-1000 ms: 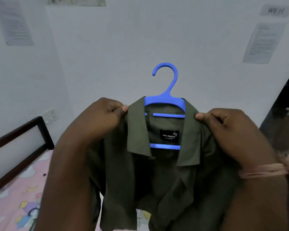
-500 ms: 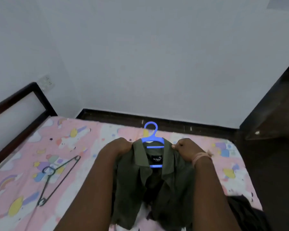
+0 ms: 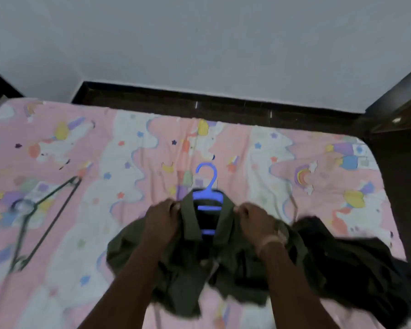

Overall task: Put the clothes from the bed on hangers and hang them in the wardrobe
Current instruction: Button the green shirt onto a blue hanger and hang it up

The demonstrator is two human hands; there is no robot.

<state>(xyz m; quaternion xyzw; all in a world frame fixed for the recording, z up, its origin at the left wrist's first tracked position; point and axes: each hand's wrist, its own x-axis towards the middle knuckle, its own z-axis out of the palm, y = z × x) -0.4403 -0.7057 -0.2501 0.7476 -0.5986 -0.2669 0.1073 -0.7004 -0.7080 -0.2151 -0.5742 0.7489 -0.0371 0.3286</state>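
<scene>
An olive green shirt [image 3: 190, 264] lies low over the bed [image 3: 128, 143] with a blue plastic hanger [image 3: 208, 198] inside its collar, the hook pointing away from me. My left hand [image 3: 163, 218] grips the shirt's left shoulder beside the collar. On the other side, my right hand [image 3: 255, 218] grips the right shoulder. The shirt's lower part bunches on the sheet between my forearms. A black garment [image 3: 351, 260] lies crumpled to the right of the shirt.
A dark wire hanger [image 3: 42, 219] lies on the pink patterned sheet at the left. A dark floor strip [image 3: 223, 106] runs beyond the bed below a white wall. Dark wooden furniture [image 3: 399, 103] stands at the right edge.
The shirt on the blue hanger came down from chest height to the bed, both hands keeping hold of its shoulders. My view tilted down, so the bed, wire hanger and black garment appeared.
</scene>
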